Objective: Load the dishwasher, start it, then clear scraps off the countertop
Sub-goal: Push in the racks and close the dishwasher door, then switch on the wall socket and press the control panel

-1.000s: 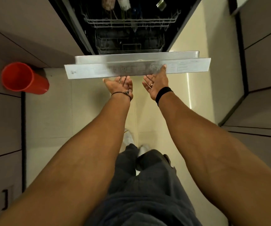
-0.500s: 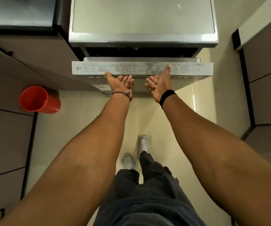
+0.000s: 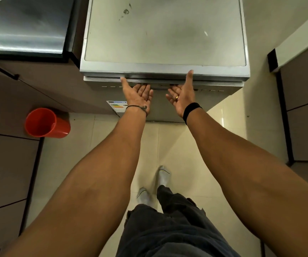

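The silver dishwasher [image 3: 165, 38] stands straight ahead, seen from above, and its door [image 3: 164, 106] is almost upright, with only a thin dark gap under the top panel. My left hand [image 3: 137, 95] lies palm up with straight fingers against the top edge of the door. My right hand [image 3: 183, 93], wearing a ring, presses the same edge further right, thumb up at the top panel. The racks and dishes inside are hidden behind the door.
A red plastic bin [image 3: 46, 122] stands on the cream tiled floor [image 3: 175, 143] at the left. A steel counter surface [image 3: 23, 25] lies at upper left over brown cabinets [image 3: 6, 169]. More cabinets [image 3: 305, 115] line the right side. My feet [image 3: 154, 186] stand below the door.
The door has swung up from about level to almost shut, pushed by both palms. The racks went out of sight and the view has moved in over the dishwasher's top.
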Tool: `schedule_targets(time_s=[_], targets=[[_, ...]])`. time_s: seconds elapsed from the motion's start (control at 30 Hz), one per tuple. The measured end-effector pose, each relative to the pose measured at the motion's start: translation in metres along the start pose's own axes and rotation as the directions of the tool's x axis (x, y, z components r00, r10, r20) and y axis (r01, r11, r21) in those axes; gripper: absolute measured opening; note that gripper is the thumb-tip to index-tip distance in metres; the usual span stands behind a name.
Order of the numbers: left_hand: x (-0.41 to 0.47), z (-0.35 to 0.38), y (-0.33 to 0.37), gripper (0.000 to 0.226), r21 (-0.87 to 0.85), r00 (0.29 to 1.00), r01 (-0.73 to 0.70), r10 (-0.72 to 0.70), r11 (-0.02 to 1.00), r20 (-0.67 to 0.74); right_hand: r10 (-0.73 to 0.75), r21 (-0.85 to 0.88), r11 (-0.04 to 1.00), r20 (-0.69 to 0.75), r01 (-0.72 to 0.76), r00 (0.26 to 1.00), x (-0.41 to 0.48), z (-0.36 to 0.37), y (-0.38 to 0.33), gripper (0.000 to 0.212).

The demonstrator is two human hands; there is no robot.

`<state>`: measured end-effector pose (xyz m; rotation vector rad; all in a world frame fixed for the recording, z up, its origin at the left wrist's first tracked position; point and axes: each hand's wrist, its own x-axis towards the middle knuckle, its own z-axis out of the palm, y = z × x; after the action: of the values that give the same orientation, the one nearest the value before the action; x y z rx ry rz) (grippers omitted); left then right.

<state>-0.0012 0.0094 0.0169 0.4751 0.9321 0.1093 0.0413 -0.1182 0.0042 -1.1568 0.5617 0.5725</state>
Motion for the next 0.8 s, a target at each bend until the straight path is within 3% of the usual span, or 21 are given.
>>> schedule_targets(time_s=[0.43, 0.6, 0.67, 0.73, 0.8], targets=[[0.032, 0.008, 0.004, 0.089, 0.055, 0.997, -0.027, 0.031, 0.998, -0.075, -0.055, -0.061, 0.997, -0.11, 0.049, 0.992, 0.016, 0.009, -0.006, 0.087], [0.024, -0.002, 0.01, 0.076, 0.277, 1.0, -0.015, 0.01, 0.961, 0.022, -0.019, -0.175, 0.984, 0.037, 0.026, 0.999, 0.004, 0.007, -0.003, 0.088], [0.017, -0.004, 0.016, 0.063, 0.501, 0.999, -0.04, 0.019, 0.864, 0.048, -0.028, -0.234, 0.971, 0.053, 0.039, 0.998, -0.003, 0.01, -0.002, 0.084], [0.01, -0.004, 0.023, 0.042, 0.717, 0.992, -0.123, 0.093, 0.686, 0.081, -0.076, -0.335, 0.938, 0.048, 0.087, 0.996, -0.011, 0.015, -0.003, 0.075], [-0.001, -0.007, 0.029, 0.027, 0.825, 0.967, -0.245, 0.186, 0.509, 0.173, -0.147, -0.453, 0.875, 0.084, 0.169, 0.986, -0.022, 0.022, -0.003, 0.065]])
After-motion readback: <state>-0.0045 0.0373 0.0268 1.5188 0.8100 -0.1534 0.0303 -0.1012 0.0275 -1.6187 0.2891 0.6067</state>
